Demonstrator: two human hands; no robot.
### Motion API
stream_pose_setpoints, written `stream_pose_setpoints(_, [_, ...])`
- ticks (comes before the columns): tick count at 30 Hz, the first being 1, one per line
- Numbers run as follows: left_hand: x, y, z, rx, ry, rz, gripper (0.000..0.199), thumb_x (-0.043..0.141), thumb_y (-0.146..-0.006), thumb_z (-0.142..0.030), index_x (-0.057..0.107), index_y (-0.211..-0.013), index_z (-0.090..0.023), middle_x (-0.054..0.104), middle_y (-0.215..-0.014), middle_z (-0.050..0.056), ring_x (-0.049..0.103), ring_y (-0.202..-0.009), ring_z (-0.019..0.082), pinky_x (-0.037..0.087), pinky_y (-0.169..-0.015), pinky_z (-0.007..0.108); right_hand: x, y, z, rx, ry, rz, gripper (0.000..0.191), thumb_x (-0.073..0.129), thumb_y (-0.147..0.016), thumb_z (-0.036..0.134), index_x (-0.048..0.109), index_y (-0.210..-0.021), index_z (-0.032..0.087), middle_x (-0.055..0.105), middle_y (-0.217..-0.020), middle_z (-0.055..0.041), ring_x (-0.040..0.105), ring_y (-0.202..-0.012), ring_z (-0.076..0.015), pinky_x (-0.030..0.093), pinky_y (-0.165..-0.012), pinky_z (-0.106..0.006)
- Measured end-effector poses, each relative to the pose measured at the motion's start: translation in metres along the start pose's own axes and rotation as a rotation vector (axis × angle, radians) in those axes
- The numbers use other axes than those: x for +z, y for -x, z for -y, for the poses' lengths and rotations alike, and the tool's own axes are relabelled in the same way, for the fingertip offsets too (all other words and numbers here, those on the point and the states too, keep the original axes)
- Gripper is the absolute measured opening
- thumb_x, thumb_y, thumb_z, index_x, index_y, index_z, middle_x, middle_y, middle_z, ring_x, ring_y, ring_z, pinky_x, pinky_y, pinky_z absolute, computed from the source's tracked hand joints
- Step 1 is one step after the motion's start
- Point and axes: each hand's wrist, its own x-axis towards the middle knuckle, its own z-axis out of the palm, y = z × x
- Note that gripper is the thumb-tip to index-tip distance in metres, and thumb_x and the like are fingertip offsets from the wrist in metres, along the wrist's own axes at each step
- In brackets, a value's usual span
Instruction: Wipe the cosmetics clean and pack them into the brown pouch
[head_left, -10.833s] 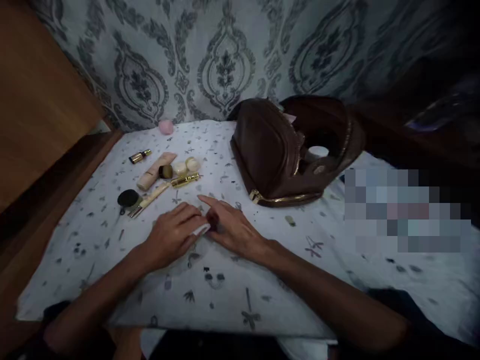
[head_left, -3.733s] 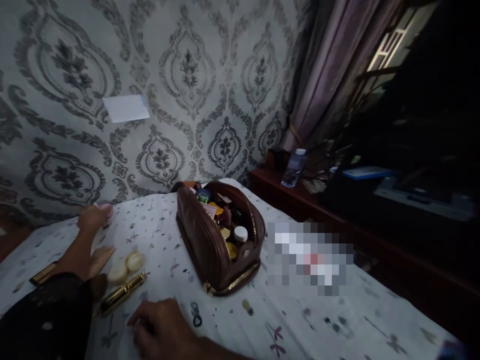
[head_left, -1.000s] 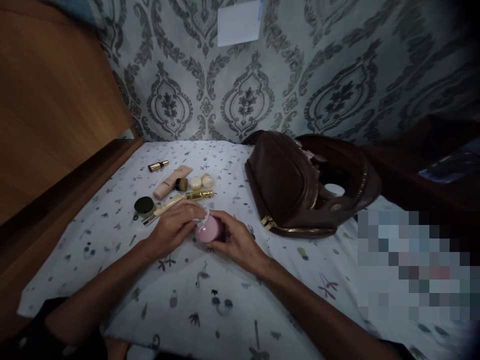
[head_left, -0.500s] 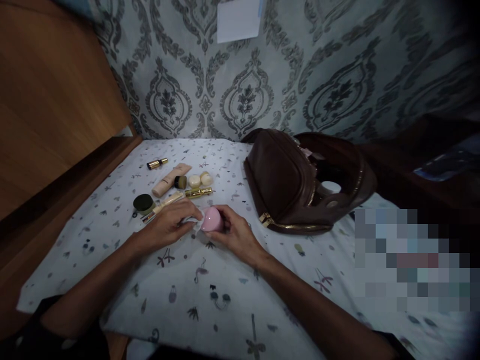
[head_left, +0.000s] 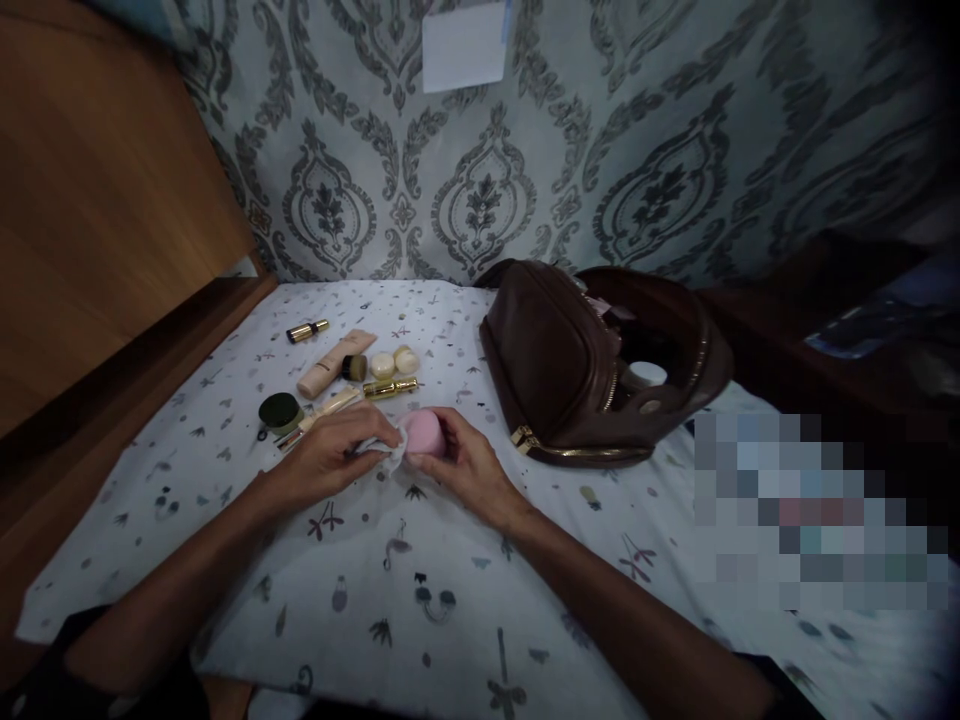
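Observation:
My right hand (head_left: 474, 462) is closed around a small pink rounded container (head_left: 425, 434), held a little above the printed sheet (head_left: 465, 560). From the left, my left hand (head_left: 346, 450) pinches a thin white tissue (head_left: 396, 448) that touches the container's near-left side. Just beyond my left hand lie a gold tube (head_left: 390, 388), two small cream-coloured round pots (head_left: 382, 365), a dark-lidded small jar (head_left: 354, 368) and a beige squeeze tube (head_left: 336, 364). A dark-green-lidded jar (head_left: 280, 411) and some slim pale tubes (head_left: 330, 408) sit nearer, partly behind the left hand.
An open brown leather bag (head_left: 551, 350) stands at the right, with a white round lid (head_left: 646, 374) showing inside. A black and gold lipstick (head_left: 307, 331) lies at the back left. A wooden panel (head_left: 112, 190) borders the left; patterned wallpaper (head_left: 484, 205) rises behind.
The pink container has turned slightly in my right hand, and more of the tissue shows against it. The whole view has shifted a little.

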Motion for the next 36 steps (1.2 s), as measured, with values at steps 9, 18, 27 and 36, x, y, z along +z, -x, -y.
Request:
stream_pose_setpoints(9, [0.014, 0.001, -0.008, 0.149, 0.004, -0.023, 0.016, 0.056, -0.096, -0.015, 0.067, -0.107, -0.021, 0.075, -0.098, 0.008, 0.068, -0.097, 0.02, 0.056, -0.085, 0.036, 0.003, 0.001, 0.004, -0.049, 0.145, -0.044, 0.047, 0.074, -0.072, 0.026, 0.063, -0.117, 0.019, 0.071, -0.107, -0.0049, 0.066, -0.099, -0.0226, 0.052, -0.092, -0.037])
stream_pose_setpoints(18, [0.023, 0.002, -0.015, 0.17, -0.11, -0.115, 0.023, 0.055, -0.096, -0.01, 0.066, -0.112, -0.021, 0.076, -0.105, 0.007, 0.066, -0.105, 0.02, 0.056, -0.091, 0.036, 0.004, 0.008, 0.002, -0.281, 0.322, 0.01, 0.053, 0.075, -0.076, 0.018, 0.059, -0.127, 0.022, 0.067, -0.12, -0.0084, 0.064, -0.109, -0.0242, 0.052, -0.095, -0.037])
stream_pose_setpoints(27, [0.019, 0.001, -0.009, 0.054, -0.177, -0.19, 0.021, 0.055, -0.095, -0.01, 0.065, -0.112, -0.02, 0.074, -0.105, 0.007, 0.066, -0.1, 0.019, 0.054, -0.09, 0.034, 0.005, 0.008, 0.001, -0.336, 0.33, 0.043, 0.051, 0.077, -0.083, 0.03, 0.056, -0.128, 0.024, 0.066, -0.121, -0.0085, 0.063, -0.111, -0.0256, 0.052, -0.096, -0.042])
stream_pose_setpoints(36, [0.022, 0.002, -0.007, 0.124, -0.162, -0.161, 0.019, 0.055, -0.096, -0.01, 0.065, -0.11, -0.018, 0.073, -0.103, 0.008, 0.065, -0.101, 0.02, 0.055, -0.088, 0.035, 0.005, 0.008, 0.0, -0.235, 0.358, -0.001, 0.057, 0.077, -0.076, 0.021, 0.056, -0.129, 0.023, 0.067, -0.122, -0.008, 0.064, -0.109, -0.025, 0.051, -0.095, -0.04])
